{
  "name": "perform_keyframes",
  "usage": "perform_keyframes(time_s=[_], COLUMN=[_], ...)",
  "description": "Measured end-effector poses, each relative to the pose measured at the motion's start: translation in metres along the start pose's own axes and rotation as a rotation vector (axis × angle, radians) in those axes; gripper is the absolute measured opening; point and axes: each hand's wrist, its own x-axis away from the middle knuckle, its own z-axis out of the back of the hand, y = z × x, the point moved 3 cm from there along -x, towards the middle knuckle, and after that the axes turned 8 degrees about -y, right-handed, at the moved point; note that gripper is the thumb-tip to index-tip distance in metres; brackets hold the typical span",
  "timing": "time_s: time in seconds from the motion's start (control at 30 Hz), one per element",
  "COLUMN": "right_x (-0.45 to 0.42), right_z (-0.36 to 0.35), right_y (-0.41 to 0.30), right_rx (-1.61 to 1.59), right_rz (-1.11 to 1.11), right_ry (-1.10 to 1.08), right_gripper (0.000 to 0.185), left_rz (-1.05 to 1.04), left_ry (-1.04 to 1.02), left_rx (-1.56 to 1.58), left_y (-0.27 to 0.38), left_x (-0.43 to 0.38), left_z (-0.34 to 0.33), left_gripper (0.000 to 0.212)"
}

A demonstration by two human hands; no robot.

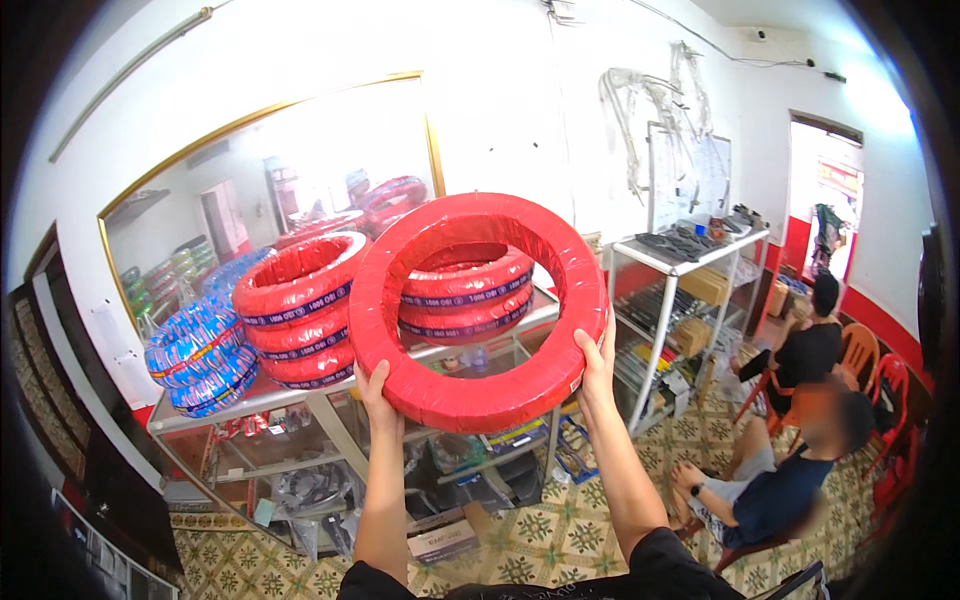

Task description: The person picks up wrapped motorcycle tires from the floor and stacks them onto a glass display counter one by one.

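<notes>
Both my hands grip a tyre wrapped in shiny red film (pixel 480 405), raised with its flat side towards me. My left hand (pixel 377 394) holds its lower left rim, and my right hand (pixel 596 364) clasps the right side, thumb in front. Through its hole shows a stack of red-wrapped tyres (pixel 469 289) on a glass display counter (pixel 322 427). Left of the held tyre stands another stack of red-wrapped tyres (pixel 300 319) with dark blue printed bands. Beside that sit blue-wrapped tyres (pixel 202 360), piled at the counter's left end.
Behind the counter hangs a gold-framed mirror (pixel 262 165). A metal shelf rack (pixel 667 300) with parts and boxes stands right. Two people sit at the right, one in a dark blue shirt (pixel 780 495), near red plastic chairs (pixel 892 397). A carton (pixel 446 536) lies on the patterned floor.
</notes>
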Motion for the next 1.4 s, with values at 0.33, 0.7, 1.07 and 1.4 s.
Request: perform_keyframes(time_s=[0.33, 0.7, 1.07, 1.4], right_x=[-0.161, -0.280, -0.291, -0.221], right_z=[0.015, 0.024, 0.003, 0.026], right_y=[0.067, 0.173, 0.207, 0.174], right_rx=[-0.023, 0.072, 0.274, 0.734], right_rz=[-0.004, -0.203, -0.262, -0.005], right_ry=[0.004, -0.012, -0.086, -0.202], right_gripper=[0.074, 0.059, 0.074, 0.067], left_rz=[-0.078, -0.058, -0.165, -0.509], left_ry=[-0.111, -0.010, 0.126, 0.029], left_rx=[-0.422, -0.934, -0.991, -1.326], left_y=[-0.051, -0.106, -0.127, -0.123], left_x=[-0.136, -0.228, -0.254, -0.191], left_z=[-0.011, 0.009, 0.036, -0.027], left_gripper=[0.068, 0.108, 0.087, 0.067])
